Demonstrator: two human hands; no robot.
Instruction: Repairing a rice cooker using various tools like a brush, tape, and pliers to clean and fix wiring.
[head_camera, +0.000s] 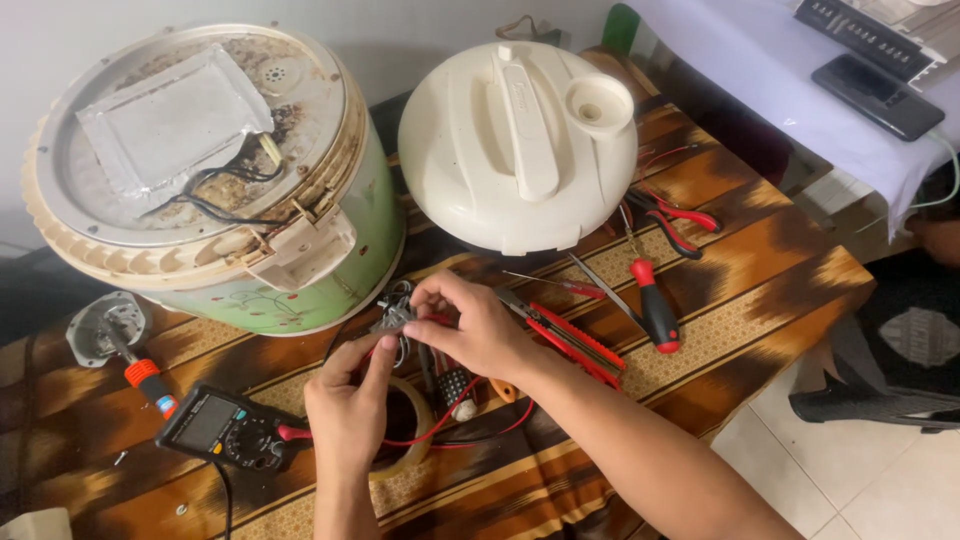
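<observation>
Both hands meet over the low table in the head view. My left hand (350, 405) and my right hand (470, 325) pinch a small grey metal part (393, 317) with red wires running from it. The wires loop down past a roll of tape (412, 440) that lies under my left hand. A black multimeter (225, 428) sits just left of that hand, its red lead reaching toward the part. Behind the hands stands an opened green rice cooker body (200, 170) with bare wiring on top.
A white cooker lid (515, 150) stands at the back centre. Red-handled pliers (675, 215), a red screwdriver (652, 305) and a red utility knife (570, 340) lie to the right on the patterned brown cloth (760, 290). An orange-handled screwdriver (150, 385) and a metal disc (105, 325) lie left.
</observation>
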